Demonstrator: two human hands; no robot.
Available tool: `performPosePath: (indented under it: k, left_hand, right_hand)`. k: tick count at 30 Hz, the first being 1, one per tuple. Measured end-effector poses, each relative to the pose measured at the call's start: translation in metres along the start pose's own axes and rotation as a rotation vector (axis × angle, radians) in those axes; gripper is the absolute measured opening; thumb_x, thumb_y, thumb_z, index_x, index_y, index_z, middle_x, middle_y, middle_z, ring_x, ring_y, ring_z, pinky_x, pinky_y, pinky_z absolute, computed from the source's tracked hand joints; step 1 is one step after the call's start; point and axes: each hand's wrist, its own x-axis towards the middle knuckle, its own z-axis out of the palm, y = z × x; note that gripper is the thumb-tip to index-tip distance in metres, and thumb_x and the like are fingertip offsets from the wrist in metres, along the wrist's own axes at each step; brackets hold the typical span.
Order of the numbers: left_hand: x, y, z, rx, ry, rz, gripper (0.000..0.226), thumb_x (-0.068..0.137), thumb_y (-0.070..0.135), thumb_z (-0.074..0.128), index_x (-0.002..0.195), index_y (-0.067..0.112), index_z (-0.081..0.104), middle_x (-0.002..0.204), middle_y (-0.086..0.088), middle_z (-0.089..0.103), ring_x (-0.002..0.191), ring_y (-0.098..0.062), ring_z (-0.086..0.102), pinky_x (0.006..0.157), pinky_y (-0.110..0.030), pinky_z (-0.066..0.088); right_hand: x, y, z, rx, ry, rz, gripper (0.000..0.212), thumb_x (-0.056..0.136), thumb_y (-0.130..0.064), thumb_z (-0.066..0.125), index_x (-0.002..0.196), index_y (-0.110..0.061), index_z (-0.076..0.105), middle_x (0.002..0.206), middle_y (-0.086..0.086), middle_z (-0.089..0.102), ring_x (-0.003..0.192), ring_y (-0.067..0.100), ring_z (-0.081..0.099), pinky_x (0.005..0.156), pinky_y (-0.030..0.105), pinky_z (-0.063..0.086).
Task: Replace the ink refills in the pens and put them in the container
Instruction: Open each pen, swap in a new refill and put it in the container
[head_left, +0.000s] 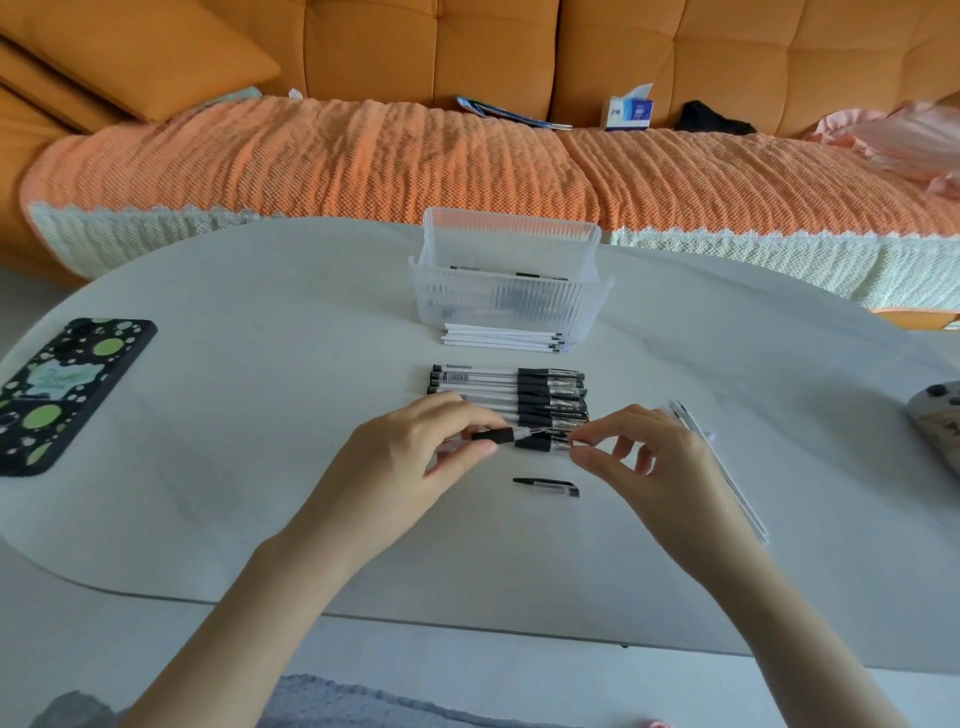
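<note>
My left hand (415, 447) grips an uncapped pen (500, 435) by its black grip section, held level above the table. My right hand (639, 452) pinches the pen's tip end between thumb and forefinger. A pen cap (546, 486) lies on the table just below the hands. Behind them a row of several capped black pens (509, 392) lies side by side. Farther back is a bundle of white refills (501, 339), and behind it the clear ribbed plastic container (509, 244) with a few pens inside. More thin white refills (727, 467) lie right of my right hand.
A phone (62, 392) in a black case with green dots lies at the table's left. A grey game controller (940, 415) sits at the right edge. Beyond the white table (260, 467) is an orange sofa with a tissue box (629, 110).
</note>
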Motion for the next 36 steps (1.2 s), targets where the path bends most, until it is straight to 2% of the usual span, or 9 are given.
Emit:
performPosePath:
  k: [5, 8, 11, 14, 18, 22, 28, 32, 36]
  left_hand:
    - [0.0, 0.002, 0.002, 0.013, -0.014, -0.006, 0.018, 0.086, 0.039, 0.057, 0.102, 0.034, 0.064, 0.092, 0.017, 0.06, 0.084, 0.005, 0.058, 0.071, -0.008, 0.043]
    - [-0.001, 0.001, 0.004, 0.018, -0.027, -0.014, 0.017, 0.086, 0.041, 0.058, 0.102, 0.035, 0.064, 0.093, 0.02, 0.059, 0.084, 0.007, 0.056, 0.071, -0.006, 0.041]
    - [0.0, 0.0, 0.005, 0.006, -0.027, -0.009, 0.023, 0.085, 0.05, 0.05, 0.101, 0.037, 0.062, 0.094, 0.02, 0.058, 0.084, 0.007, 0.055, 0.072, -0.009, 0.041]
    - [0.0, 0.0, 0.006, -0.006, -0.007, 0.004, 0.029, 0.084, 0.051, 0.046, 0.102, 0.036, 0.063, 0.092, 0.019, 0.058, 0.082, 0.006, 0.055, 0.07, -0.01, 0.043]
    - [0.001, 0.003, 0.006, -0.04, 0.027, 0.007, 0.028, 0.085, 0.05, 0.048, 0.102, 0.033, 0.064, 0.09, 0.018, 0.06, 0.081, -0.001, 0.057, 0.07, -0.018, 0.046]
    - [0.002, 0.008, 0.011, -0.114, 0.036, 0.01, 0.027, 0.085, 0.046, 0.051, 0.101, 0.029, 0.064, 0.087, 0.021, 0.058, 0.075, -0.001, 0.057, 0.067, -0.012, 0.043]
    - [0.001, 0.013, 0.015, -0.164, 0.052, -0.005, 0.018, 0.087, 0.032, 0.059, 0.102, 0.025, 0.065, 0.084, 0.024, 0.056, 0.068, 0.002, 0.056, 0.062, -0.006, 0.037]
    - [0.001, 0.013, 0.014, -0.168, 0.041, -0.017, 0.017, 0.087, 0.031, 0.061, 0.102, 0.022, 0.065, 0.083, 0.027, 0.056, 0.066, 0.005, 0.055, 0.062, -0.005, 0.036]
    - [0.001, 0.011, 0.012, -0.152, 0.041, -0.04, 0.018, 0.087, 0.035, 0.061, 0.101, 0.025, 0.065, 0.081, 0.022, 0.059, 0.066, 0.0, 0.057, 0.059, -0.008, 0.038]
  right_hand:
    - [-0.005, 0.002, 0.018, -0.243, -0.031, -0.116, 0.002, 0.079, -0.029, 0.072, 0.079, -0.028, 0.071, 0.075, -0.017, 0.057, 0.081, 0.003, 0.041, 0.07, 0.011, 0.033]
    - [-0.004, 0.002, 0.02, -0.254, -0.056, -0.115, 0.003, 0.08, -0.03, 0.071, 0.08, -0.027, 0.071, 0.076, -0.017, 0.054, 0.083, 0.001, 0.039, 0.073, 0.008, 0.032]
    - [-0.004, 0.0, 0.02, -0.23, -0.07, -0.092, 0.002, 0.08, -0.028, 0.071, 0.082, -0.027, 0.071, 0.078, -0.015, 0.055, 0.087, -0.001, 0.041, 0.074, 0.007, 0.032]
    - [-0.003, -0.006, 0.016, -0.064, -0.049, -0.02, 0.006, 0.078, -0.026, 0.073, 0.083, -0.029, 0.072, 0.077, -0.015, 0.058, 0.081, 0.0, 0.043, 0.07, 0.008, 0.033]
    - [-0.002, -0.016, 0.009, 0.376, -0.043, 0.224, 0.008, 0.075, -0.024, 0.075, 0.082, -0.029, 0.074, 0.068, -0.022, 0.061, 0.061, 0.0, 0.043, 0.057, 0.009, 0.032]
    - [-0.003, -0.02, 0.012, 0.635, -0.078, 0.347, 0.007, 0.073, -0.023, 0.074, 0.078, -0.018, 0.074, 0.075, -0.007, 0.068, 0.067, 0.005, 0.051, 0.058, 0.007, 0.037]
    - [-0.003, -0.024, 0.013, 0.774, -0.062, 0.367, 0.013, 0.067, -0.028, 0.071, 0.073, -0.017, 0.072, 0.075, -0.004, 0.067, 0.063, 0.004, 0.05, 0.061, 0.024, 0.032]
    - [-0.003, -0.025, 0.013, 0.84, 0.003, 0.356, 0.012, 0.072, -0.023, 0.067, 0.078, -0.012, 0.069, 0.077, -0.002, 0.067, 0.064, 0.008, 0.051, 0.059, 0.024, 0.034]
    - [0.004, -0.023, 0.002, 0.91, 0.136, 0.331, 0.01, 0.088, -0.014, 0.056, 0.083, -0.008, 0.061, 0.09, 0.009, 0.071, 0.069, 0.014, 0.06, 0.056, 0.021, 0.041]
